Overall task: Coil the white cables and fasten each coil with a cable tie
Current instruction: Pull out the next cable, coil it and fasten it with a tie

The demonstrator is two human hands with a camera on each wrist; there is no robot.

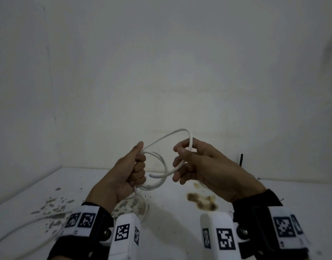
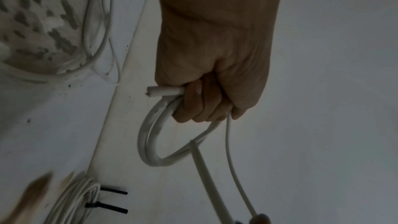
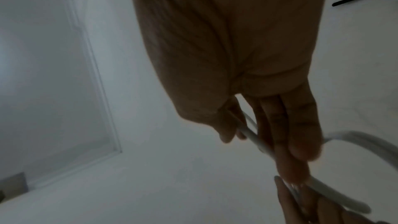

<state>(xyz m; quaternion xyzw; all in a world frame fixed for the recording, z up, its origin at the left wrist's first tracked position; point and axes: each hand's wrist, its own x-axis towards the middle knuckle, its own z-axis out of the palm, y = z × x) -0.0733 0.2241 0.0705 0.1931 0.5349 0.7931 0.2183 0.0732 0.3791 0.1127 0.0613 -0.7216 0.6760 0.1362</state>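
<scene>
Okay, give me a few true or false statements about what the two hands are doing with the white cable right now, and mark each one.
1. The left hand grips loops of the thin white round cable in a closed fist. True.
2. The right hand is empty and rests flat on the white stained tabletop. False: it is raised and pinches the cable, guiding a loop.
3. The cable being coiled lies flat on the tabletop. False: the loops hang in the air between both hands.
4. A finished white cable bundle with black cable ties lies on the tabletop. True.
5. A cut cable end sticks out of the left fist. True.
</scene>
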